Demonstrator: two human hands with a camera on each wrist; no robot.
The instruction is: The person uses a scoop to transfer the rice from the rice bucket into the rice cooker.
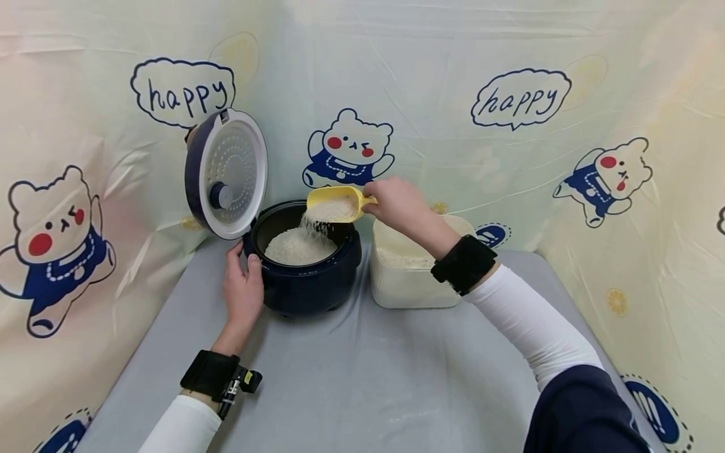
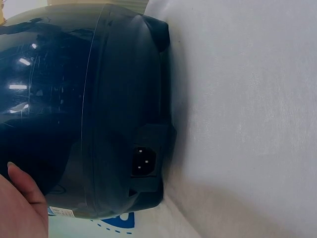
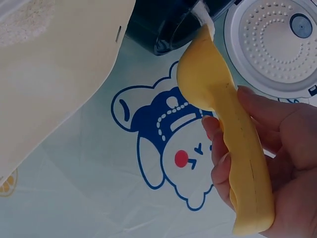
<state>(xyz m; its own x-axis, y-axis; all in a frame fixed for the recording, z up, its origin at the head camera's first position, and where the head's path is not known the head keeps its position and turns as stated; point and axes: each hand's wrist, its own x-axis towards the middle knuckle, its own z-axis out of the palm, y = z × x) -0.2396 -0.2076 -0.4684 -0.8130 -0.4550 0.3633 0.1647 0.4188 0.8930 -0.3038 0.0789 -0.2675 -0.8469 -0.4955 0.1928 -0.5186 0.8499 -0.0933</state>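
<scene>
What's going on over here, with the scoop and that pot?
A person is pouring what looks like rice into a dark blue cooker. Their right hand grips a yellow scoop above the opening, and grains are falling from it onto a heap inside. Their left hand rests against the cooker's side. The lid stands open, and some grain remains in the scoop. Beside the cooker, a cream tub holds more grain.

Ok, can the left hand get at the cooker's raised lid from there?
Probably yes: the left hand rests against the rice cooker, just below the raised lid, and nothing seems to stand between hand and lid.
</scene>
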